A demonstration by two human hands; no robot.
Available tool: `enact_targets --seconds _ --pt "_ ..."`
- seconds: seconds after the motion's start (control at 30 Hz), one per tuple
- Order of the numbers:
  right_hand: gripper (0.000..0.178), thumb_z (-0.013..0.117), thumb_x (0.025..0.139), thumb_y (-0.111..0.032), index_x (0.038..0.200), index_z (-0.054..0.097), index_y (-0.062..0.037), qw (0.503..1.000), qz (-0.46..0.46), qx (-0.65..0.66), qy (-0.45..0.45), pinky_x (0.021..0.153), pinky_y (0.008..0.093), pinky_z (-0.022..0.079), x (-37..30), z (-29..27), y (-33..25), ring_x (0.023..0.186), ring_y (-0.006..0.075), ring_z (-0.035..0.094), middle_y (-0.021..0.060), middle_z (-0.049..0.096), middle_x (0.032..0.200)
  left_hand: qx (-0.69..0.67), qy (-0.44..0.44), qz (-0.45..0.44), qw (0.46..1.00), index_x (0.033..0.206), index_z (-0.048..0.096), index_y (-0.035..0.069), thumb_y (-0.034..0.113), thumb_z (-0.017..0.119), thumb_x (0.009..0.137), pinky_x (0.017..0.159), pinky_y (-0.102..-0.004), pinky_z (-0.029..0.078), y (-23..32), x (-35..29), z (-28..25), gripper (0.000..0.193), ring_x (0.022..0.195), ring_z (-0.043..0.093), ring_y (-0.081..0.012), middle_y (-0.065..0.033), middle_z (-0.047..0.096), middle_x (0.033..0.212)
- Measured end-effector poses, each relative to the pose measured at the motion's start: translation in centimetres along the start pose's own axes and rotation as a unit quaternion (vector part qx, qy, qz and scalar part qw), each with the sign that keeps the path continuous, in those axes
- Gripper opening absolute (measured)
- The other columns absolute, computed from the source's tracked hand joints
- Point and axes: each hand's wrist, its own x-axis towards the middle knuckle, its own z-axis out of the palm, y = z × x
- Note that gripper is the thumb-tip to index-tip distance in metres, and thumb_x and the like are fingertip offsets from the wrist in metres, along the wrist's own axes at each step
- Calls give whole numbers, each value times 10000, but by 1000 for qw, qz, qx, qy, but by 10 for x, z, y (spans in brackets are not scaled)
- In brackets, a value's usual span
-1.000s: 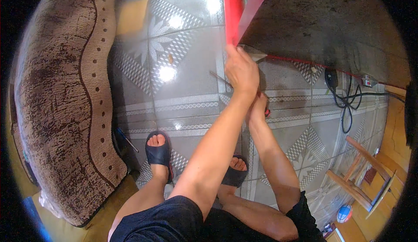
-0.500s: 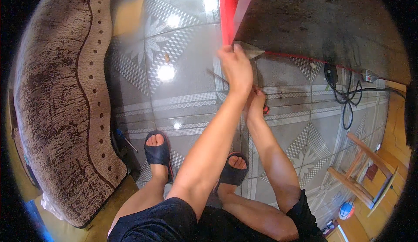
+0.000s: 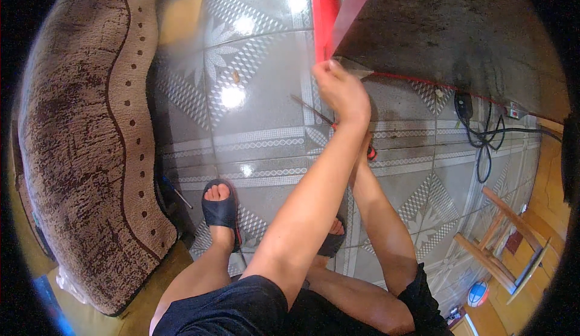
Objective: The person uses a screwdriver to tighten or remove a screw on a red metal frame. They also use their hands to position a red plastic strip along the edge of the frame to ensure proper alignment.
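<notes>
1. Where the red strip (image 3: 324, 16) comes down from the upper edge of view, its lower end meets the left hand (image 3: 343, 97); its long axis runs away from the person, nearly straight up the view, so it lies just beyond the fingers.
2. Thumb and forefinger of that hand are pressed together on this lower end, pinching it; the other fingers curl in beneath the palm.
3. Right of the strip, a pinkish band (image 3: 357, 2) slants up and away, bordering a large dark panel (image 3: 447, 28), with a pale triangular corner piece (image 3: 355, 68) beside the fingertips.
4. Nearer the person, the right hand (image 3: 362, 155) sits low behind the left forearm, farther from the strip. A thin-shafted tool (image 3: 312, 110) with a red-and-black end appears to be in it, pointing up and leftward; how its fingers close I cannot tell.
5. Farther out, a looped black cable (image 3: 483, 145) lies on the tiled floor (image 3: 260, 100), with a wooden stool (image 3: 501, 239) to the right and a brown patterned cover (image 3: 78, 124) to the left.
</notes>
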Motion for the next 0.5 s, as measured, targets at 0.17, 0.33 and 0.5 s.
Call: enact_targets --seconds 0.17,0.33,0.5 --pt "150 479 839 -145 831 561 -21 972 91 215 27 584 283 430 -15 24 -22 675 141 527 21 578 796 -124 -18 -27 992 850 465 -2 161 489 879 635 -289 426 -18 9 -12 167 669 505 -134 -69 523 712" --pt "383 285 912 -381 933 510 -72 958 102 266 -18 614 285 438 -13 23 -27 712 117 525 7 520 799 -121 -39 -42 991 862 467 -18 133 477 868 666 -371 405 -18 15 -8 152 702 523 -264 -158 536 753" --pt "400 293 909 -367 961 513 -37 995 -36 -89 -30 604 280 437 -9 16 -17 740 128 540 33 557 859 35 -7 62 997 831 450 -21 106 448 861 681 -445 374 -2 9 -13 131 741 497 -390 -228 525 785"
